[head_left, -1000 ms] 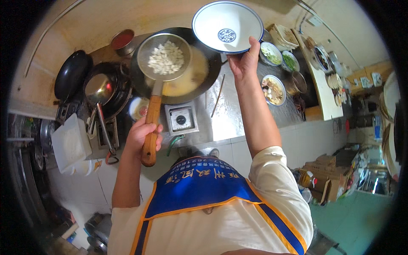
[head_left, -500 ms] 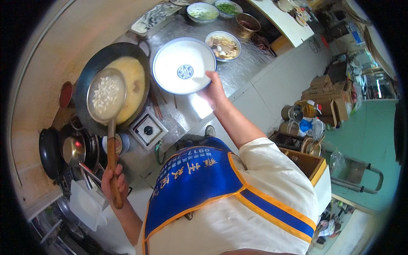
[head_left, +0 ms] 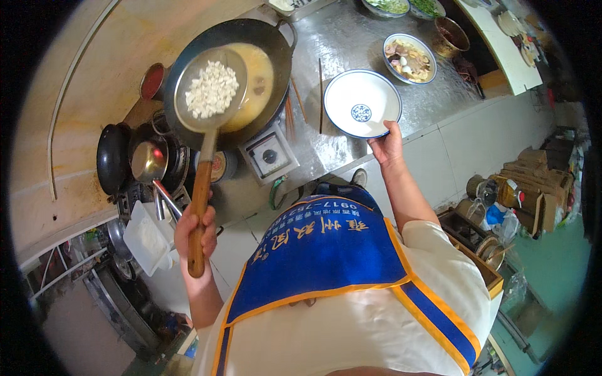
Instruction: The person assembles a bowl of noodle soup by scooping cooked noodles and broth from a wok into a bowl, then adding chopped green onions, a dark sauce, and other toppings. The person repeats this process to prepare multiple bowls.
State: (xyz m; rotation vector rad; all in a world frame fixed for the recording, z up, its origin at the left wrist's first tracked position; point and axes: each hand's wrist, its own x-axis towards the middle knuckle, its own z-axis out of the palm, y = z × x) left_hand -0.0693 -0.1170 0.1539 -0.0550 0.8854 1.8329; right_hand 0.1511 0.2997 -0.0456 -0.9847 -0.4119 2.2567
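My left hand (head_left: 195,235) is wrapped round the wooden handle of a round strainer (head_left: 202,178). Small white cubes (head_left: 210,89) lie heaped in its mesh. The strainer is over the left part of a dark wok (head_left: 279,41) that holds cloudy yellowish liquid (head_left: 254,94) with a brownish lump in it. My right hand (head_left: 387,147) grips the near right rim of a white bowl (head_left: 345,97) with a blue rim and a blue medallion inside. Nothing lies in this bowl. It is low over the steel counter; whether it touches, I cannot tell.
On the counter (head_left: 313,150) stand a bowl of mixed cut ingredients (head_left: 407,59), a bowl of chopped greens (head_left: 427,7) and a metal pot (head_left: 450,37). Chopsticks (head_left: 321,97) lie beside the wok. A ladle (head_left: 149,160), dark pans (head_left: 113,160) and a white plastic container (head_left: 147,238) are at the left.
My view has shifted, so the scene sits further right. The bowl has moved away from the wok and looks lower. The white cubes in the strainer show more plainly, with less liquid around them.
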